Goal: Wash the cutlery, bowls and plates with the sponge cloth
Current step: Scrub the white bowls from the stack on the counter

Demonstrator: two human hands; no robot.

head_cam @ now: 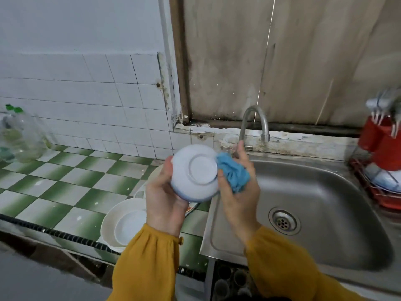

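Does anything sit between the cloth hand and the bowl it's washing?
Nothing visible does. The right hand holds the blue cloth directly against the side of the white bowl, which the left hand grips bottom-up beside the sink.

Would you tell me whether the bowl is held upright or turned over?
Turned over: the bowl shows its foot ring to the camera; the left hand grips it, and the right hand holds the cloth at its side.
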